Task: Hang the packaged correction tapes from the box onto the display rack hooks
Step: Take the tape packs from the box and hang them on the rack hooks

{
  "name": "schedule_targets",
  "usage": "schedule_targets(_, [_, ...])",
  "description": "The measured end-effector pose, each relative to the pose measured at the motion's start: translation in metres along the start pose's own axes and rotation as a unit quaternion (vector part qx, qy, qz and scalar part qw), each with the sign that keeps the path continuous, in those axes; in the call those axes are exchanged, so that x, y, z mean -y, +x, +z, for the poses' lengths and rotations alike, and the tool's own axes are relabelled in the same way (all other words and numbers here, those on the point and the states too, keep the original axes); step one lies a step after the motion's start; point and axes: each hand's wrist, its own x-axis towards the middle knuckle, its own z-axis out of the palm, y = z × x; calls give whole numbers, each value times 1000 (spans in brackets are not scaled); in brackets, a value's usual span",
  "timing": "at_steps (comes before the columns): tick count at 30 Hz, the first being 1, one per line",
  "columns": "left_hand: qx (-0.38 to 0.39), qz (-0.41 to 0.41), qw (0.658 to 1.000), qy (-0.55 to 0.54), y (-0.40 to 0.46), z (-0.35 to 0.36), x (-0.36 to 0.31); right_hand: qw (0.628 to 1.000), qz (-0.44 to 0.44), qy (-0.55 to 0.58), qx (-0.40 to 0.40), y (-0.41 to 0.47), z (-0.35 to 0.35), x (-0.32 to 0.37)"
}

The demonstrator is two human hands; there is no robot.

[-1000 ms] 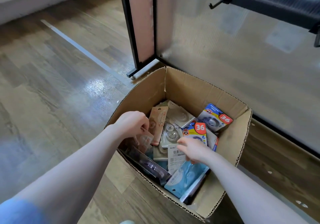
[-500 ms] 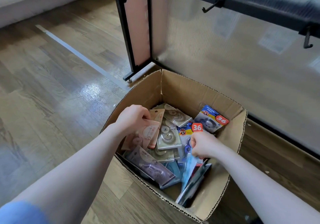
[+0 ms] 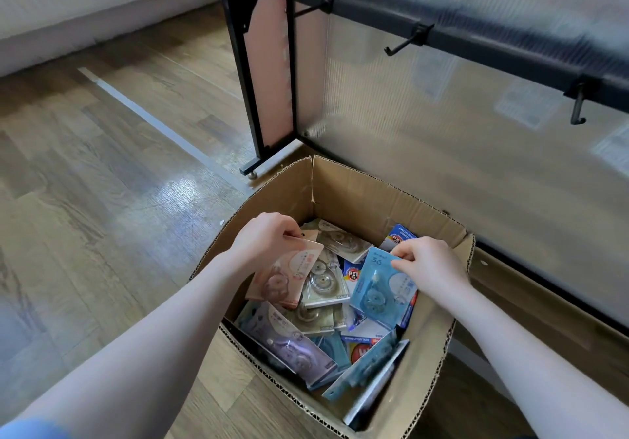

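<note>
Open cardboard box (image 3: 357, 197) on the wood floor (image 3: 102, 166), set just in front of the black display rack (image 3: 258, 74). Box holds a loose heap of packaged correction tapes (image 3: 323, 302), overlapping at all angles. Left hand (image 3: 265, 239) over the box's left side, fingers curled and pinching the top edge of a pink package (image 3: 286, 275), which tilts up out of the heap. Right hand (image 3: 430, 265) over the right side, thumb and fingers clamped on the upper corner of a light blue package (image 3: 381, 289), marked "36", raised above the packs beneath. A purple package (image 3: 289, 340) lies near the front wall of the box. Rack crossbar carries three black hooks: one near the upright (image 3: 311, 8), a middle one (image 3: 405, 42), one at far right (image 3: 578, 102); all bare. Frosted ribbed panel (image 3: 442, 125) backs the rack.
</note>
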Motion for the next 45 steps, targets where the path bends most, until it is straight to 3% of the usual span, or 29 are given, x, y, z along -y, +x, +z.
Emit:
schedule_targets(14, [-71, 89, 990, -81, 18, -48, -72, 985, -17, 56, -164, -12, -80, -10])
schedule_targets(22, [-136, 172, 974, -57, 41, -112, -153, 954, -12, 91, -286, -35, -160, -21])
schedule_targets(33, [-46, 243, 967, -62, 31, -215, -284, 950, 71, 75, -295, -123, -294, -19])
schedule_targets(38, [-41, 285, 955, -70, 18, -267, -327, 943, 74, 49, -320, -152, -360, -6])
schedule_targets(45, [-16, 260, 962, -81, -10, -337, -348, 940, 42, 47, -334, -174, -427, 35])
